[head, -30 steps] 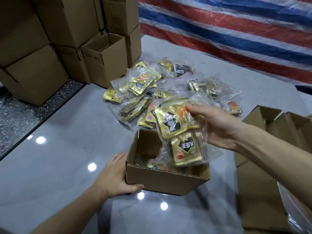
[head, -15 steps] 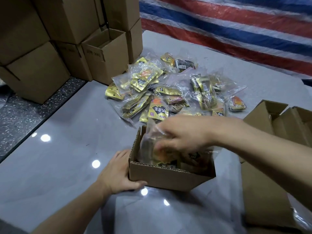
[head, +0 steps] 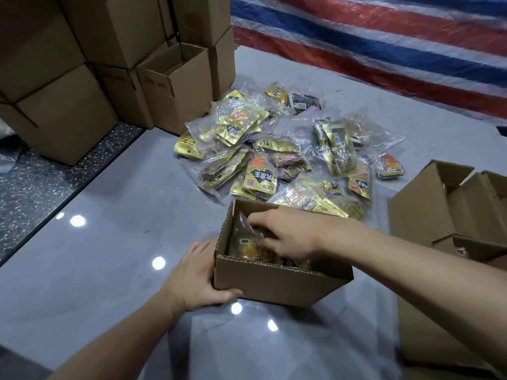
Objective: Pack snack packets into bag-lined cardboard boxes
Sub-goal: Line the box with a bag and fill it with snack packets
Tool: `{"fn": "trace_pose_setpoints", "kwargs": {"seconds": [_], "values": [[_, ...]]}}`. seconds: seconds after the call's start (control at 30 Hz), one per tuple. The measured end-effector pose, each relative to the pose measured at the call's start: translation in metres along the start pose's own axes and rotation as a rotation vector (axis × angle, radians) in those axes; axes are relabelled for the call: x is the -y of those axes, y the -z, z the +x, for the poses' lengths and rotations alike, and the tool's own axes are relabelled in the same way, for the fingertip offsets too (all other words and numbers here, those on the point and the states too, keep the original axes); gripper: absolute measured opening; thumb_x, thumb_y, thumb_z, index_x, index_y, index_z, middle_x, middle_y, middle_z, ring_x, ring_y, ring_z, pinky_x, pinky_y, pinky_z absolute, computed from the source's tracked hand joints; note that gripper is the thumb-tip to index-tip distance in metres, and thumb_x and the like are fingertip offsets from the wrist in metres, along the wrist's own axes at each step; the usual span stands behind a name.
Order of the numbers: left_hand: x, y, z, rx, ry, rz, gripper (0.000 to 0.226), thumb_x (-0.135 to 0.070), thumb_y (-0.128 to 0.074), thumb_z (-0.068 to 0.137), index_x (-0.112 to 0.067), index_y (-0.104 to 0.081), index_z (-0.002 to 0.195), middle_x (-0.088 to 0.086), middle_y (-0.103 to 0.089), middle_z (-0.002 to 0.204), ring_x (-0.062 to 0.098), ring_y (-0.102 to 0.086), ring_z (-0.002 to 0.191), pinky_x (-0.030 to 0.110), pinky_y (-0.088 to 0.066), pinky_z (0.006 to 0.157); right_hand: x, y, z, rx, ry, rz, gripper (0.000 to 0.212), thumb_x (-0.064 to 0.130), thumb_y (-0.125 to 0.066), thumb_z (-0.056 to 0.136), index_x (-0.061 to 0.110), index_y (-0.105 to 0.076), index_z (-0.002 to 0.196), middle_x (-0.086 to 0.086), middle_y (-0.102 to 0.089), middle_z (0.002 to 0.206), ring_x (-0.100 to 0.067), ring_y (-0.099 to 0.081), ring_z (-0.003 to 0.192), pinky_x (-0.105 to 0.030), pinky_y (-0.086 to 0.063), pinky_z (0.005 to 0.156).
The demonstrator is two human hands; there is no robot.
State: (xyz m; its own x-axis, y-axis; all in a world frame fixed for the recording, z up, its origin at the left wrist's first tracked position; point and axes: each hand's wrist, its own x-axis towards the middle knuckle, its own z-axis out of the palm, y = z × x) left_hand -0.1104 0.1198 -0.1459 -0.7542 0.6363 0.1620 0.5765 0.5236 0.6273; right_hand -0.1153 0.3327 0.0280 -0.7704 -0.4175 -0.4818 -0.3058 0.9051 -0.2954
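A small open cardboard box point(head: 277, 283) stands on the grey floor in front of me. My left hand point(head: 192, 275) holds its near left corner, thumb under the front wall. My right hand point(head: 285, 237) reaches down into the box and its fingers pinch the clear bag of gold snack packets point(head: 247, 242) lying inside. Behind the box lies a pile of bagged gold packets point(head: 274, 160).
Stacked cardboard boxes point(head: 82, 78) stand at the back left, one open box point(head: 175, 86) among them. More open boxes point(head: 452, 209) sit at the right. A striped tarp point(head: 384, 45) hangs behind. Dark speckled floor point(head: 33, 182) runs along the left.
My right hand has lowered the bag of packets from above the box down into it. My left hand has kept its hold on the box corner.
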Motion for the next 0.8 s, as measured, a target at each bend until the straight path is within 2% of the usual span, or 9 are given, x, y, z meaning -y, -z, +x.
{"fn": "trace_pose_setpoints", "kwargs": {"seconds": [0.1, 0.23, 0.33, 0.4, 0.5, 0.57, 0.63, 0.73, 0.8], "values": [[-0.001, 0.000, 0.000, -0.013, -0.015, -0.007, 0.068, -0.076, -0.063, 0.066, -0.028, -0.065, 0.113, -0.024, -0.046, 0.111, 0.000, -0.044, 0.101, 0.007, -0.023, 0.094, 0.005, -0.002, -0.002, -0.041, -0.010, -0.060, 0.024, 0.006, -0.051, 0.092, 0.019, -0.055, 0.112, -0.004, -0.063, 0.085, -0.028, -0.057, 0.080, -0.034, -0.047, 0.069], [-0.004, 0.001, 0.002, -0.047, -0.030, 0.030, 0.069, -0.074, -0.064, 0.064, -0.023, -0.066, 0.111, -0.017, -0.052, 0.108, 0.007, -0.046, 0.099, 0.013, -0.028, 0.088, 0.011, -0.006, -0.004, -0.073, -0.044, -0.159, 0.026, 0.003, -0.055, 0.087, 0.015, -0.065, 0.107, 0.001, -0.050, 0.068, -0.032, -0.053, 0.072, -0.029, -0.038, 0.062], [-0.004, 0.001, 0.000, -0.041, -0.006, 0.005, 0.066, -0.074, -0.065, 0.065, -0.025, -0.067, 0.109, -0.008, -0.063, 0.105, 0.007, -0.047, 0.098, 0.016, -0.031, 0.087, 0.020, 0.000, -0.006, -0.070, -0.028, -0.265, 0.027, 0.010, -0.056, 0.092, 0.016, -0.064, 0.116, -0.006, -0.063, 0.092, -0.035, -0.063, 0.089, -0.032, -0.042, 0.066], [-0.003, 0.001, 0.000, -0.031, -0.003, -0.002, 0.061, -0.076, -0.063, 0.065, -0.027, -0.069, 0.102, -0.011, -0.062, 0.101, 0.005, -0.047, 0.096, 0.016, -0.031, 0.087, 0.027, 0.004, -0.012, -0.152, -0.016, -0.346, 0.022, 0.013, -0.060, 0.090, 0.014, -0.064, 0.112, -0.009, -0.066, 0.101, -0.036, -0.065, 0.091, -0.034, -0.046, 0.064], [-0.004, 0.001, 0.001, -0.051, 0.006, -0.009, 0.057, -0.074, -0.067, 0.062, -0.029, -0.065, 0.098, -0.030, -0.050, 0.098, 0.000, -0.044, 0.093, 0.011, -0.028, 0.088, 0.033, 0.003, -0.023, -0.300, -0.004, -0.355, 0.010, 0.019, -0.059, 0.089, 0.015, -0.063, 0.097, -0.008, -0.063, 0.092, -0.036, -0.064, 0.085, -0.034, -0.041, 0.058], [-0.002, -0.001, 0.000, -0.034, 0.016, -0.008, 0.061, -0.073, -0.068, 0.060, -0.029, -0.066, 0.102, -0.032, -0.048, 0.101, 0.004, -0.049, 0.097, 0.012, -0.027, 0.091, 0.034, -0.002, -0.028, -0.260, -0.063, -0.242, 0.020, 0.031, -0.052, 0.095, 0.018, -0.065, 0.101, -0.011, -0.066, 0.097, -0.038, -0.064, 0.091, -0.035, -0.043, 0.064], [0.000, -0.002, 0.000, -0.001, 0.012, 0.002, 0.071, -0.075, -0.067, 0.062, -0.027, -0.067, 0.114, -0.023, -0.057, 0.112, 0.009, -0.054, 0.109, 0.017, -0.029, 0.097, 0.033, -0.003, -0.028, -0.080, -0.162, -0.080, 0.038, 0.044, -0.040, 0.101, 0.023, -0.063, 0.123, -0.014, -0.064, 0.117, -0.038, -0.061, 0.109, -0.040, -0.048, 0.081], [0.002, -0.002, 0.000, 0.020, 0.015, -0.005, 0.078, -0.078, -0.062, 0.068, -0.026, -0.063, 0.126, -0.023, -0.051, 0.124, 0.007, -0.051, 0.118, 0.020, -0.030, 0.101, 0.023, -0.001, -0.018, 0.059, -0.216, 0.081, 0.054, 0.056, -0.026, 0.104, 0.030, -0.048, 0.146, -0.011, -0.054, 0.144, -0.034, -0.047, 0.134, -0.041, -0.039, 0.107], [0.001, -0.002, 0.000, 0.015, 0.019, -0.024, 0.077, -0.080, -0.060, 0.070, -0.027, -0.061, 0.127, -0.024, -0.050, 0.123, 0.006, -0.050, 0.116, 0.018, -0.029, 0.101, 0.018, 0.001, -0.012, 0.090, -0.257, 0.135, 0.062, 0.066, -0.021, 0.100, 0.032, -0.045, 0.147, -0.010, -0.047, 0.147, -0.032, -0.041, 0.139, -0.044, -0.033, 0.112]]}}
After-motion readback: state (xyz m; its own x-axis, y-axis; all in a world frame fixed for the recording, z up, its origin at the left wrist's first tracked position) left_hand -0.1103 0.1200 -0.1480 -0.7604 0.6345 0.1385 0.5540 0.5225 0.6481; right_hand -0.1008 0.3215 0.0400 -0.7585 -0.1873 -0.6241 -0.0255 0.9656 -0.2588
